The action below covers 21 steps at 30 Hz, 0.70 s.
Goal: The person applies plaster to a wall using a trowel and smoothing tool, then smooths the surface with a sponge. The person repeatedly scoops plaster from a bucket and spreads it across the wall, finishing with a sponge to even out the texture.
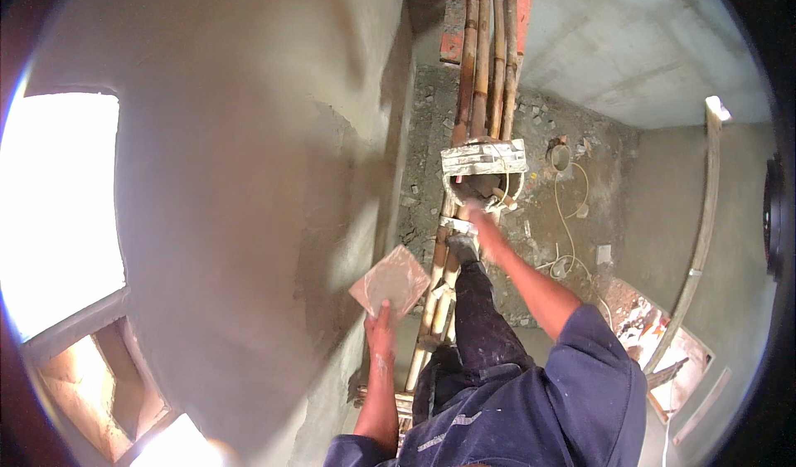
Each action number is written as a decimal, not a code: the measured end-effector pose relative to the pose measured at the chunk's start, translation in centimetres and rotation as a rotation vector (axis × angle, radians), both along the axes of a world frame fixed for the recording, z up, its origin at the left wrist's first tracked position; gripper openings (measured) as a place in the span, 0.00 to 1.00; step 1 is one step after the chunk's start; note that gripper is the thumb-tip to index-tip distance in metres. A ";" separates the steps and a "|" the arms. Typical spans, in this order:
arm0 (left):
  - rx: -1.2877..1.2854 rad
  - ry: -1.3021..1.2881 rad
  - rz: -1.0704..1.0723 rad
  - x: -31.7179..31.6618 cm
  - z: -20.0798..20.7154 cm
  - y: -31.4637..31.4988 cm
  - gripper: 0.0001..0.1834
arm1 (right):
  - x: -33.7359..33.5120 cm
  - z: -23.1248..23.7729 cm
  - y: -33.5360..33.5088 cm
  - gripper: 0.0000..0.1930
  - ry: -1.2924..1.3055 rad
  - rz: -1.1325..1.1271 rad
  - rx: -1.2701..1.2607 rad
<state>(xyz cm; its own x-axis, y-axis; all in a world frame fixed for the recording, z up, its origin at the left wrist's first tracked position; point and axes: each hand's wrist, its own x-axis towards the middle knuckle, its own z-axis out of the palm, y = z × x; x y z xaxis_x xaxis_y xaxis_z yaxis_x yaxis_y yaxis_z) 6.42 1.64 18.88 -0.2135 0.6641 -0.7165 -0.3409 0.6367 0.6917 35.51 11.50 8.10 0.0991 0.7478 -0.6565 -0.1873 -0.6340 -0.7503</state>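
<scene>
My left hand grips the near corner of a square, reddish-brown mortar board, thumb on top. A thin grey smear of mortar covers the board's middle. My right hand reaches to the near side of a round bucket, its fingers blurred by motion. Grey mortar shows inside the bucket. A short brown handle-like piece leans at the rim, close to that hand. Across the far rim lies a white, mortar-smeared rectangular piece.
Bamboo poles run lengthwise under the bucket, and my foot rests on them. To my left rises a plastered wall with a bright window opening. Rubble floor lies below, with a loose hose. A long pole leans right.
</scene>
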 end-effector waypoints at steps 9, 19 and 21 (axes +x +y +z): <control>0.001 -0.307 -0.069 0.2 1.9 4.7 0.24 | -7.6 7.2 -0.4 0.21 0.933 0.277 -0.235; 0.012 -0.248 -0.100 -2.3 2.6 4.8 0.26 | -10.2 9.7 4.4 0.23 0.880 0.613 -0.220; 0.033 -0.214 -0.064 -2.7 2.3 4.3 0.26 | -10.8 9.8 4.9 0.23 0.878 0.626 -0.268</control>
<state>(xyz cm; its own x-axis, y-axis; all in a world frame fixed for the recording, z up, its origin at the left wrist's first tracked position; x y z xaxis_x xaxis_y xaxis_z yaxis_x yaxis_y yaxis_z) 3.74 5.90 21.22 -0.0155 0.6950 -0.7189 -0.4423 0.6400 0.6283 24.70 16.36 17.85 -0.8248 0.3266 -0.4615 -0.1765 -0.9243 -0.3385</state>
